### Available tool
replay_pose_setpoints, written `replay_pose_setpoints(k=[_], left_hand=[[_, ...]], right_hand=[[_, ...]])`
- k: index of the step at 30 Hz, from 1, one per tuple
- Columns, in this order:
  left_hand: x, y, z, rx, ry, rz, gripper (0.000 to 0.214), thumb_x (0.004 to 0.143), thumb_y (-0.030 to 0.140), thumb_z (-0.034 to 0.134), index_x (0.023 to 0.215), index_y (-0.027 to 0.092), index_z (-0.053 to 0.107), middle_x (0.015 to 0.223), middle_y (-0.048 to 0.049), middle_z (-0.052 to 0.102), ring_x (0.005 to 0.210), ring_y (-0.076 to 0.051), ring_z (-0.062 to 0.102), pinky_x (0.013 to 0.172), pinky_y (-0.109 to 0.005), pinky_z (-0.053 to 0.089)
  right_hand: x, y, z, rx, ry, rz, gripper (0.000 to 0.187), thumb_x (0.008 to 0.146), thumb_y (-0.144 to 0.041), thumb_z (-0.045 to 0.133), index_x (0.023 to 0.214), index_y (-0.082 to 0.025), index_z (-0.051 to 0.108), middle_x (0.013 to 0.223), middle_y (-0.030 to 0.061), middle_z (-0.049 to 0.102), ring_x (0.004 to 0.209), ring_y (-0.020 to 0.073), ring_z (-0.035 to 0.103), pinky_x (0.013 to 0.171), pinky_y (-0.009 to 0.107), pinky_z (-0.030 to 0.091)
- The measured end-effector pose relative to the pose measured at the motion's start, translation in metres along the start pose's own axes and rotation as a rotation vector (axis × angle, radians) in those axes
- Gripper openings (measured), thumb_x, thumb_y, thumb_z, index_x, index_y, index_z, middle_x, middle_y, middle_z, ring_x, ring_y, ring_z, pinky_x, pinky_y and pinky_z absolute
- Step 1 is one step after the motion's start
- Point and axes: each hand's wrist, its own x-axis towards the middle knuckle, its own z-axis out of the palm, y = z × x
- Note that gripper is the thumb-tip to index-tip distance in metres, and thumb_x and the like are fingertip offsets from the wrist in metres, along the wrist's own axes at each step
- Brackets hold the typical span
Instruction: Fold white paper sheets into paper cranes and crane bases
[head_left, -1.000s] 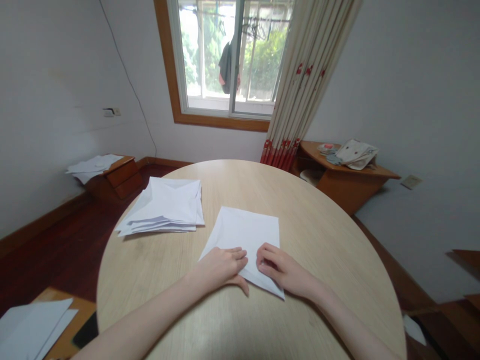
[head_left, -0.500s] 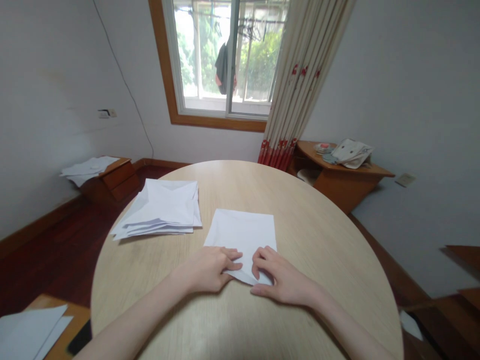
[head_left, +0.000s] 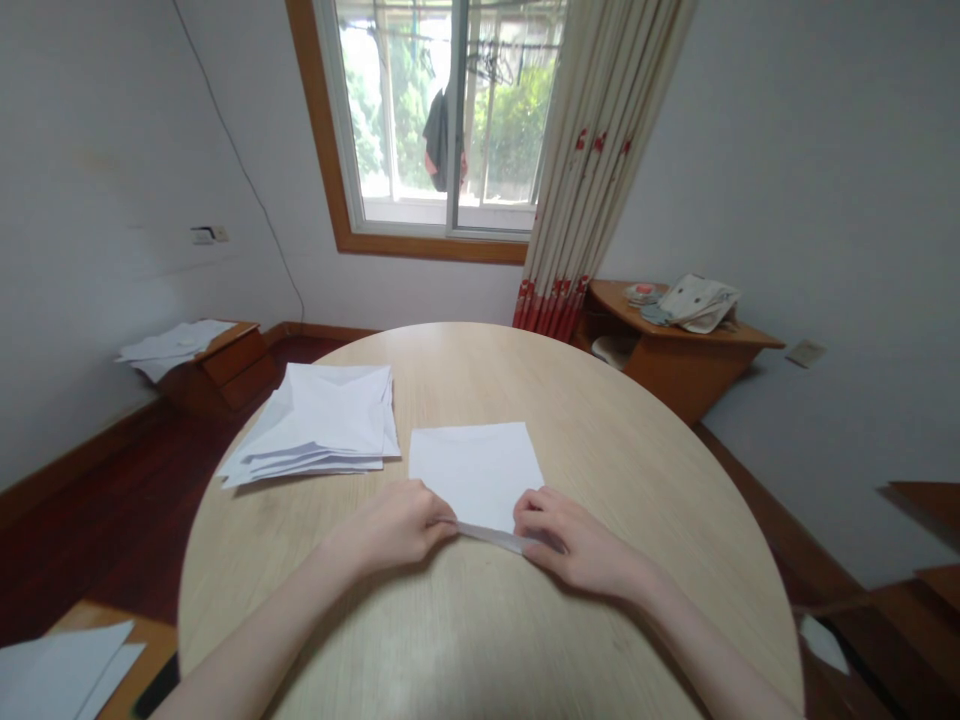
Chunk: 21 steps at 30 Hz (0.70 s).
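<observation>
A white sheet of paper (head_left: 475,465) lies on the round light-wood table (head_left: 600,450) in front of me. My left hand (head_left: 394,523) pinches the sheet's near left corner. My right hand (head_left: 574,535) pinches the near right corner. Between the two hands the near edge of the sheet is lifted a little off the table and curls toward me. Both hands have their fingers closed on the paper.
A stack of folded white papers (head_left: 315,425) sits on the table to the left of the sheet. More white paper (head_left: 56,670) lies on a low surface at bottom left. A corner shelf (head_left: 675,345) and a low cabinet (head_left: 217,360) stand by the walls.
The sheet has been turned from slanted to square with me. My hands moved from pressing flat on its near part to pinching its near corners, and the near edge has lifted.
</observation>
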Motion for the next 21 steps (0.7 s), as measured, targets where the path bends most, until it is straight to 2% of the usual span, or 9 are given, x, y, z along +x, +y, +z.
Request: replay_pose_setpoints(k=[5, 9, 12, 16, 21], left_hand=[[0.004, 0.003, 0.003, 0.112, 0.004, -0.074, 0.028, 0.092, 0.028, 0.054, 0.073, 0.015, 0.07, 0.064, -0.0051, 0.067, 0.055, -0.015, 0.056, 0.052, -0.023, 0.032], [0.006, 0.0, 0.011, 0.103, 0.039, -0.037, 0.032, 0.094, 0.032, 0.051, 0.072, 0.015, 0.068, 0.066, -0.0051, 0.067, 0.06, -0.015, 0.057, 0.054, -0.023, 0.033], [0.007, 0.0, 0.016, 0.025, 0.082, 0.008, 0.027, 0.095, 0.03, 0.049, 0.08, 0.016, 0.067, 0.075, -0.0045, 0.069, 0.068, -0.016, 0.061, 0.06, -0.023, 0.037], [0.007, 0.001, 0.018, -0.068, 0.127, -0.023, 0.015, 0.091, 0.026, 0.053, 0.094, 0.018, 0.066, 0.088, -0.0047, 0.071, 0.08, -0.019, 0.065, 0.069, -0.024, 0.042], [0.009, 0.001, 0.02, -0.25, 0.142, -0.025, 0.023, 0.091, 0.021, 0.05, 0.111, 0.021, 0.062, 0.11, -0.005, 0.07, 0.101, -0.02, 0.064, 0.087, -0.028, 0.044]], right_hand=[[0.0, 0.005, -0.002, 0.022, -0.002, 0.038, 0.012, 0.082, -0.011, 0.054, 0.076, -0.02, 0.059, 0.097, 0.0033, 0.06, 0.093, 0.0205, 0.053, 0.082, 0.034, 0.042], [0.0, 0.01, -0.001, 0.052, 0.017, 0.038, 0.012, 0.082, -0.011, 0.053, 0.076, -0.02, 0.057, 0.098, 0.0031, 0.06, 0.094, 0.0201, 0.054, 0.083, 0.034, 0.042], [0.001, 0.012, 0.002, 0.044, 0.041, 0.034, 0.013, 0.086, -0.013, 0.051, 0.076, -0.02, 0.056, 0.094, 0.0037, 0.06, 0.092, 0.02, 0.053, 0.082, 0.034, 0.042], [0.003, 0.01, 0.005, 0.019, 0.065, 0.031, 0.016, 0.091, -0.016, 0.046, 0.076, -0.02, 0.053, 0.087, 0.0038, 0.058, 0.087, 0.02, 0.052, 0.078, 0.033, 0.042], [0.005, 0.007, 0.006, -0.024, 0.06, 0.062, 0.015, 0.092, -0.017, 0.045, 0.079, -0.02, 0.051, 0.088, 0.0042, 0.058, 0.087, 0.0204, 0.053, 0.077, 0.033, 0.043]])
